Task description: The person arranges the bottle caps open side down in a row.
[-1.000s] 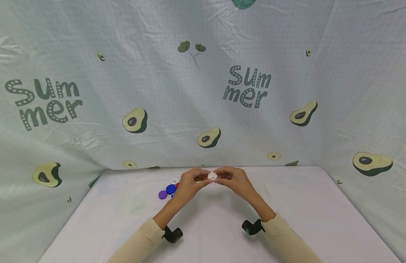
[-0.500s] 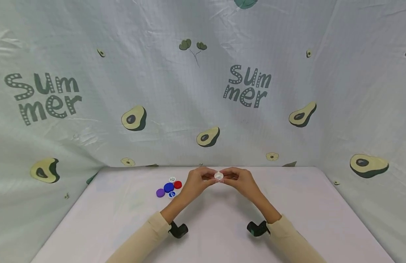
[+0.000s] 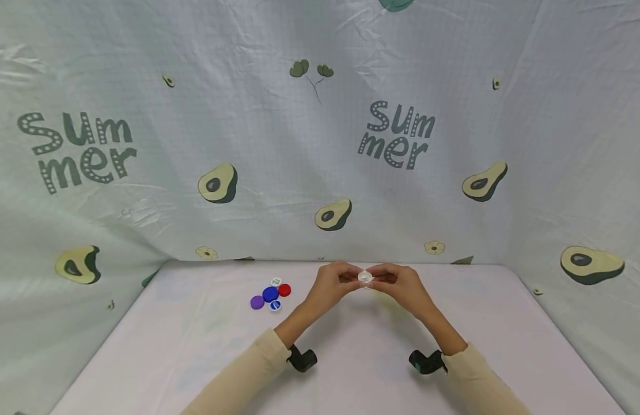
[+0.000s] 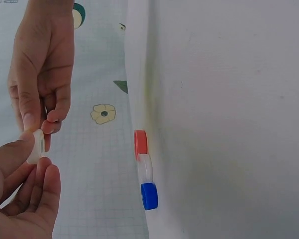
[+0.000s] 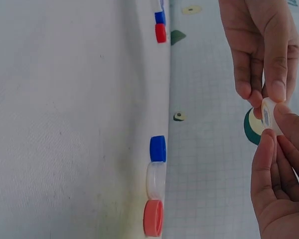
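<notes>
A small round white bottle cap (image 3: 365, 277) is held up between both hands over the far part of the table. My left hand (image 3: 330, 286) pinches its left side with thumb and fingertips. From the other side, my right hand (image 3: 402, 288) pinches it too. The left wrist view has the cap (image 4: 37, 147) nearly edge-on, with the left thumb over its rim. Some detail shows on the inner face of the cap (image 5: 266, 115) in the right wrist view, though the fingers hide part of it.
Left of the hands lies a cluster with a purple cap (image 3: 257, 302), a blue cap (image 3: 270, 294), a red cap (image 3: 284, 290) and two white ones. A blue (image 5: 158, 148), a clear (image 5: 156, 180) and an orange-red cap (image 5: 153, 218) form a row, hidden in the head view. A printed curtain (image 3: 268, 144) stands behind.
Both hands have moved rightward together, with the white bottle cap still pinched between them. The cap cluster at the left, partly covered by the left hand before, now shows fully.
</notes>
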Demonstrator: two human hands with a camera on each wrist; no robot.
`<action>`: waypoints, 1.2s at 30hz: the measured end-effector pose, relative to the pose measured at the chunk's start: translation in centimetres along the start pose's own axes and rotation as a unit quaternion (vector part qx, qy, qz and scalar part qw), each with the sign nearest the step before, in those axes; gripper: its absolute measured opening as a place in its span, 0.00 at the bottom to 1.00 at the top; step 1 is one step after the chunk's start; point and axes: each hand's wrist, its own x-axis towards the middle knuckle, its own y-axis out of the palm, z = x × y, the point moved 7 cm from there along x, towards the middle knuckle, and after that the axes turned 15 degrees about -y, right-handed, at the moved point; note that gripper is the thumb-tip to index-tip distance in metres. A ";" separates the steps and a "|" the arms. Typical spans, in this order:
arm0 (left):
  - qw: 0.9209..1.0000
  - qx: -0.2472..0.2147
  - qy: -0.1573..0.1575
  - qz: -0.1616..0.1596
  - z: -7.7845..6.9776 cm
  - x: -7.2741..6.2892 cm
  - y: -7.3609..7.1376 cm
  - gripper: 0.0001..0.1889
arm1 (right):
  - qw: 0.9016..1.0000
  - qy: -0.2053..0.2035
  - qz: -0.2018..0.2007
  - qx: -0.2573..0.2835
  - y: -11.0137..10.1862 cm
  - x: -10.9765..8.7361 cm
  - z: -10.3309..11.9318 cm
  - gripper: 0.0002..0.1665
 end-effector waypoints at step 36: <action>1.000 -0.010 -0.011 0.023 -1.8 3.6 4.1 0.09 | 0.999 0.015 0.002 -0.037 -4.6 -0.8 -2.4 0.19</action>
